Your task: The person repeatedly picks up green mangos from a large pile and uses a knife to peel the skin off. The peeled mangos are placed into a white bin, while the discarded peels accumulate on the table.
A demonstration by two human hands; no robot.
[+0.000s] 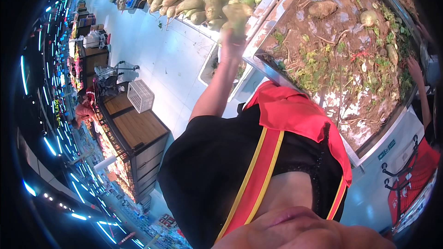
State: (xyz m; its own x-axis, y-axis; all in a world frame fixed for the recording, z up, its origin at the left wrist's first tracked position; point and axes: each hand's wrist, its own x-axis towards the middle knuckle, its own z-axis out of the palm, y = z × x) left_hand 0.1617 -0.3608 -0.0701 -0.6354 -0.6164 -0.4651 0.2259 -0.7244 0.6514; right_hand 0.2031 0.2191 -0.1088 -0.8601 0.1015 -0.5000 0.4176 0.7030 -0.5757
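My left hand reaches forward, closed around the lower end of a pale green radish. Motion blurs both the hand and the radish. Just beyond them lies a heap of green-white radishes on a display stand. To the right is a soil-covered bin strewn with wilted leaves, roots and a few loose radishes, among them a brownish one. My right hand is out of view.
Another person's hand reaches to the bin's right edge. Below the bin's left corner sits a white tub. Leftward are a wooden display counter, a white plastic crate, a shopping cart and a person in red.
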